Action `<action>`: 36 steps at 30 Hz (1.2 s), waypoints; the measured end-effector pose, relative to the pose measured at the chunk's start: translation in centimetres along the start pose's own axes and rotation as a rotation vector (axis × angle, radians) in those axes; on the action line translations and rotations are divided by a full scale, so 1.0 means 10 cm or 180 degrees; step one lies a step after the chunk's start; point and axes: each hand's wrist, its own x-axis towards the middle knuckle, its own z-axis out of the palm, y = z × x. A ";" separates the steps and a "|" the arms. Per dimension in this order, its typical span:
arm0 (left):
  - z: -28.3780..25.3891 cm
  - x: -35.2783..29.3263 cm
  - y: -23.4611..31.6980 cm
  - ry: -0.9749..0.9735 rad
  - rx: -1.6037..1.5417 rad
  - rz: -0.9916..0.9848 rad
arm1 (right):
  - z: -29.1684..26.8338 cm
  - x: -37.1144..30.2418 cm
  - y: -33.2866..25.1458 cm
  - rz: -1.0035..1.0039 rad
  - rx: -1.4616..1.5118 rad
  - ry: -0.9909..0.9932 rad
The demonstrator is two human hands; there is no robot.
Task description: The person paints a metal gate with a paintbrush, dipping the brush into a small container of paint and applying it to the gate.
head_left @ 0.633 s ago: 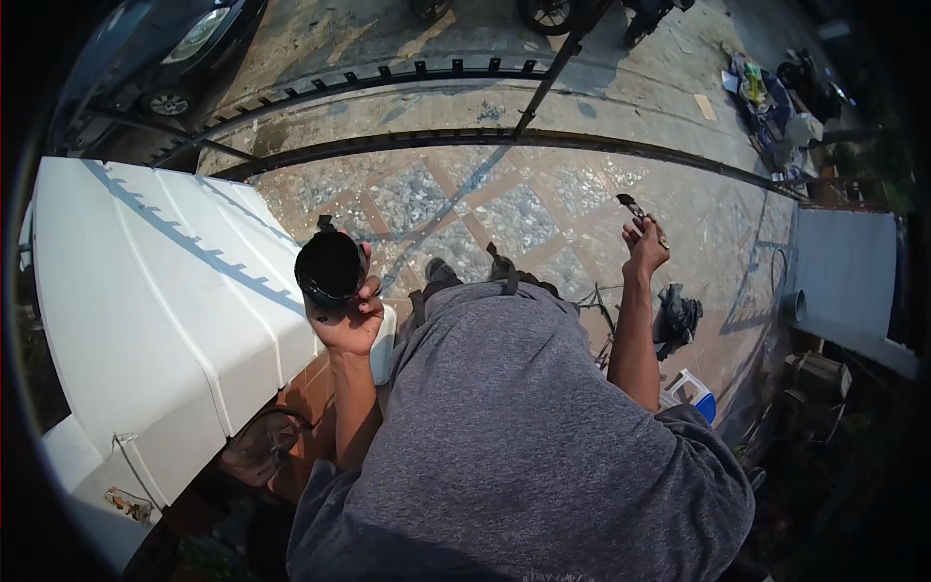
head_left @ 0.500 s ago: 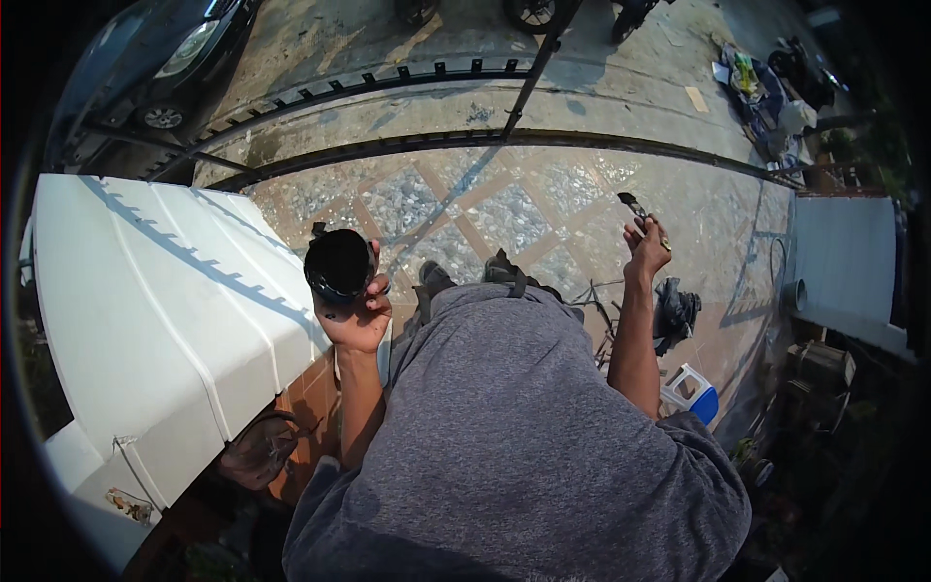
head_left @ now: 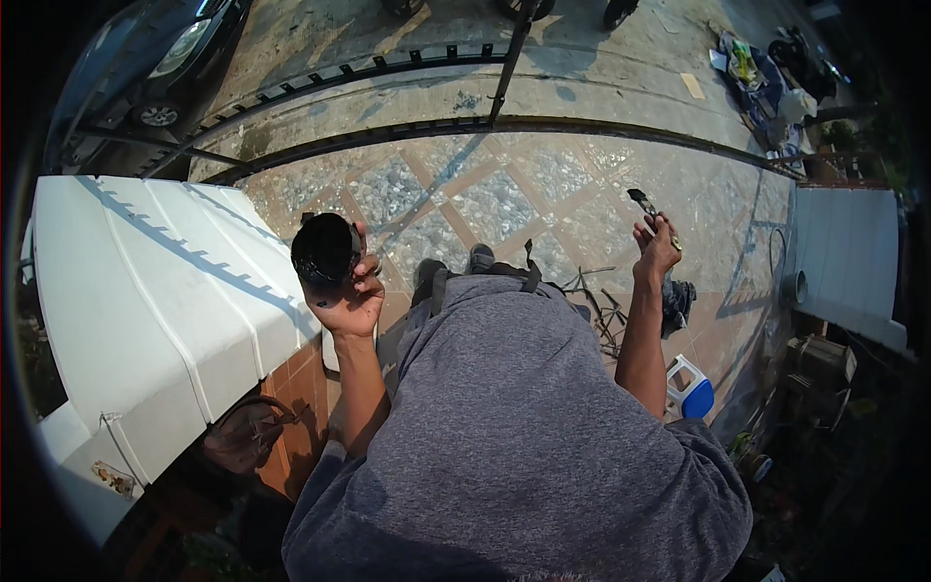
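My left hand (head_left: 351, 296) is closed around a round paint can (head_left: 325, 250), black inside and tipped so that its opening shows. Dark smudges mark the palm beneath it. Out to the right, my right hand (head_left: 658, 250) grips a paintbrush (head_left: 642, 204) by its handle, the black bristles pointing up and away from me. Can and brush are well apart, with my grey shirt and the tiled floor (head_left: 495, 211) between them. The brush touches nothing besides my fingers.
A white ribbed canopy (head_left: 165, 301) lies close at my left. Beyond the tiles runs a dark metal gate (head_left: 388, 70), with a parked car (head_left: 165, 58) outside. On the right are a blue and white stool (head_left: 692, 393), a black bag (head_left: 679, 308) and thin dark strips (head_left: 603, 315).
My view has shifted a little. In the picture, the left hand with the can sits slightly further left, and the right hand with the brush slightly further right. Both grips are unchanged.
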 end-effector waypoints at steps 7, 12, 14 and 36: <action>0.00 -0.16 0.05 -0.0184 -0.0021 -0.0099 | 0.03 -0.19 0.08 -0.0035 0.0267 0.0069; 0.06 -0.38 0.14 -0.0156 -0.0046 -0.0231 | 0.14 -0.54 0.12 -0.0003 0.0264 -0.0013; 0.06 -0.46 0.20 -0.0172 -0.0038 -0.0276 | 0.16 -0.67 0.16 -0.0060 0.0295 -0.0010; -0.20 -1.10 0.74 -0.0190 0.0043 -0.0145 | 0.35 -1.54 0.23 0.0042 0.0194 -0.0277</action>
